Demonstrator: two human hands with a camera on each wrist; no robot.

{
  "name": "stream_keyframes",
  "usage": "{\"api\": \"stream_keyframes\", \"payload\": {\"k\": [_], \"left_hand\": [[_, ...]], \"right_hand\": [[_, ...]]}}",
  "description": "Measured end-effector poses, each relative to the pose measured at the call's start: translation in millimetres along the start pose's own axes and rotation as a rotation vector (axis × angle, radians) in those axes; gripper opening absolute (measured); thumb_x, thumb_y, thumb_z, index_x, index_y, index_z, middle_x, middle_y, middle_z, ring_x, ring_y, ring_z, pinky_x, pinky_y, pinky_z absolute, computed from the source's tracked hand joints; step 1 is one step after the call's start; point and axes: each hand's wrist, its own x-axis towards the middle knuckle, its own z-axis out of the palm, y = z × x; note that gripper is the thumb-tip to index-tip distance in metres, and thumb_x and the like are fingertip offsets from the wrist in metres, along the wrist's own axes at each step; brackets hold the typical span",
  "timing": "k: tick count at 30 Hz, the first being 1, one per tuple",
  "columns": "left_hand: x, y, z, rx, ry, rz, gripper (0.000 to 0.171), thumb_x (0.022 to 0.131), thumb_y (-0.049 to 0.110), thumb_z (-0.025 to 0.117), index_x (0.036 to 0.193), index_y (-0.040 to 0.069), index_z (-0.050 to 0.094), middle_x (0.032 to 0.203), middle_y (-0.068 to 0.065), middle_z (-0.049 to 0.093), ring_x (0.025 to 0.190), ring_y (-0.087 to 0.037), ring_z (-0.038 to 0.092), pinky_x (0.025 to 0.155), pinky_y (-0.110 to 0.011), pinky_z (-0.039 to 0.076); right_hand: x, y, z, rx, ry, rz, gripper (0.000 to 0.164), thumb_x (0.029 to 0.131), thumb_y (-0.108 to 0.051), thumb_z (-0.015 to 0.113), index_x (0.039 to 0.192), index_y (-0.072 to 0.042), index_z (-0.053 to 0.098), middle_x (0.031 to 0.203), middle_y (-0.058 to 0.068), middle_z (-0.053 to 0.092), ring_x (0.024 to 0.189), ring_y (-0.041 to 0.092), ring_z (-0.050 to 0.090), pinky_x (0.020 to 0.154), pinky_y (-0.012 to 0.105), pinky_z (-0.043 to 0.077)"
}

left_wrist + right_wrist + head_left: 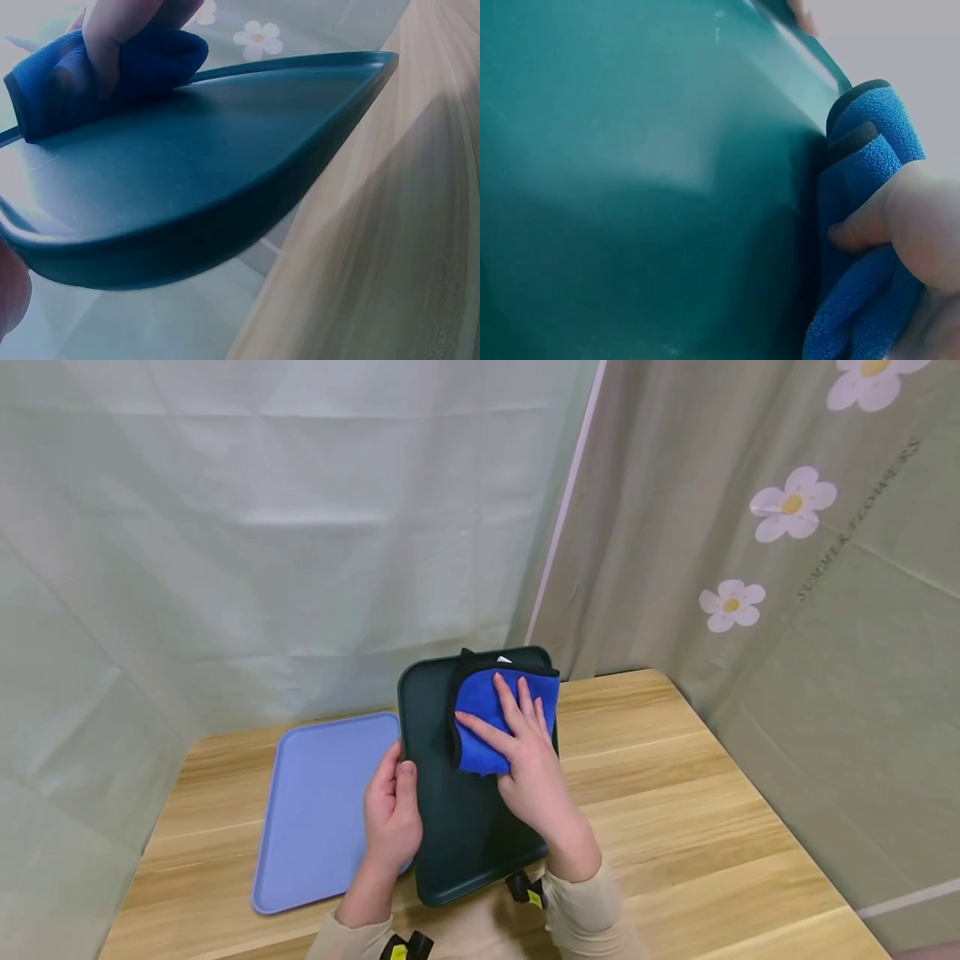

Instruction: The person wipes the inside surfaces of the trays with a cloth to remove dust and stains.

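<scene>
A dark green tray (480, 827) is held up at a tilt above the table. My left hand (393, 818) grips its left edge, thumb on the near side; the fingers behind the rim are partly hidden. On the upper right of the tray's face lies a folded blue cloth (480, 697) with black edging. My right hand (534, 768) presses flat on the cloth, its fingers straight and spread. In the right wrist view, the thumb rests against the folds of the fluffy cloth (862, 165). The left wrist view shows the tray's raised rim (187, 232) from the side.
A light blue tray (322, 802) lies flat on the wooden table (675, 810), left of the green one and partly behind my left hand. Pale curtains (300, 527) hang close behind the table, with a flowered curtain (825, 693) along the right side.
</scene>
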Motion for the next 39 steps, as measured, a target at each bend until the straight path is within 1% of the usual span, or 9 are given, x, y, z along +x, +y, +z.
{"api": "stream_keyframes", "payload": {"k": [4, 11, 14, 18, 22, 25, 30, 36, 39], "left_hand": [[0.2, 0.1, -0.5, 0.011, 0.003, 0.003, 0.035, 0.109, -0.011, 0.044, 0.142, -0.021, 0.051, 0.131, 0.002, 0.070, 0.113, -0.003, 0.066, 0.100, -0.018, 0.052], [0.8, 0.2, 0.1, 0.044, 0.011, 0.013, 0.034, 0.108, -0.013, 0.046, 0.140, -0.023, 0.051, 0.126, -0.022, 0.069, 0.109, -0.001, 0.065, 0.100, -0.017, 0.051], [1.4, 0.3, 1.1, 0.044, 0.006, 0.028, 0.034, 0.107, -0.015, 0.047, 0.139, -0.023, 0.052, 0.122, -0.019, 0.070, 0.105, -0.001, 0.064, 0.097, -0.016, 0.052], [1.0, 0.8, 1.7, 0.054, 0.009, 0.034, 0.033, 0.106, -0.015, 0.047, 0.138, -0.024, 0.052, 0.118, -0.007, 0.071, 0.102, -0.001, 0.063, 0.095, -0.015, 0.051], [0.1, 1.6, 1.5, 0.085, 0.037, 0.018, 0.034, 0.107, -0.013, 0.047, 0.138, -0.026, 0.050, 0.106, 0.002, 0.068, 0.099, -0.001, 0.059, 0.096, -0.013, 0.049], [0.7, 1.6, 1.0, 0.090, 0.050, 0.009, 0.034, 0.108, -0.011, 0.047, 0.138, -0.025, 0.050, 0.103, 0.003, 0.066, 0.100, -0.001, 0.058, 0.096, -0.013, 0.048], [2.8, 0.7, -0.5, 0.038, 0.040, 0.014, 0.034, 0.109, -0.011, 0.045, 0.140, -0.021, 0.052, 0.119, -0.002, 0.070, 0.107, -0.003, 0.064, 0.098, -0.017, 0.052], [3.7, 1.8, -1.8, 0.001, 0.013, 0.027, 0.035, 0.109, -0.011, 0.043, 0.142, -0.019, 0.053, 0.121, -0.003, 0.072, 0.106, -0.005, 0.068, 0.096, -0.019, 0.055], [3.9, 2.4, -2.6, -0.008, 0.003, 0.026, 0.036, 0.109, -0.011, 0.043, 0.143, -0.018, 0.052, 0.126, -0.004, 0.072, 0.109, -0.006, 0.068, 0.096, -0.020, 0.055]], "right_hand": [[0, 2, -1, 0.008, 0.004, 0.035, 0.101, 0.074, 0.031, 0.057, 0.153, -0.031, 0.061, 0.178, 0.006, 0.015, 0.163, 0.040, 0.003, 0.127, 0.067, 0.006], [1, 1, 0, 0.008, 0.037, 0.115, 0.101, 0.080, 0.028, 0.055, 0.166, -0.024, 0.043, 0.179, 0.013, 0.005, 0.163, 0.036, 0.002, 0.129, 0.062, 0.008], [1, 0, 1, 0.012, 0.065, 0.143, 0.100, 0.080, 0.028, 0.053, 0.166, -0.022, 0.042, 0.178, 0.016, 0.005, 0.163, 0.037, 0.003, 0.129, 0.061, 0.008], [1, 0, 2, 0.026, 0.085, 0.149, 0.098, 0.080, 0.028, 0.052, 0.165, -0.021, 0.045, 0.178, 0.017, 0.008, 0.163, 0.037, 0.004, 0.129, 0.061, 0.008], [0, 0, 2, 0.046, 0.058, 0.142, 0.098, 0.082, 0.029, 0.053, 0.164, -0.023, 0.046, 0.179, 0.013, 0.007, 0.164, 0.036, 0.002, 0.129, 0.061, 0.007], [1, -1, 2, 0.053, 0.025, 0.131, 0.100, 0.081, 0.029, 0.053, 0.164, -0.026, 0.046, 0.179, 0.010, 0.005, 0.164, 0.034, -0.001, 0.129, 0.061, 0.005], [1, -4, 2, 0.064, -0.007, 0.103, 0.100, 0.079, 0.028, 0.052, 0.162, -0.028, 0.050, 0.178, 0.010, 0.007, 0.164, 0.035, -0.002, 0.129, 0.062, 0.004], [0, -7, 2, 0.065, -0.047, 0.070, 0.101, 0.077, 0.029, 0.053, 0.160, -0.029, 0.053, 0.178, 0.009, 0.007, 0.164, 0.034, -0.003, 0.129, 0.060, 0.004], [0, -9, 2, 0.056, -0.070, 0.045, 0.104, 0.075, 0.030, 0.054, 0.159, -0.031, 0.054, 0.178, 0.009, 0.007, 0.164, 0.034, -0.002, 0.129, 0.060, 0.006]]}}
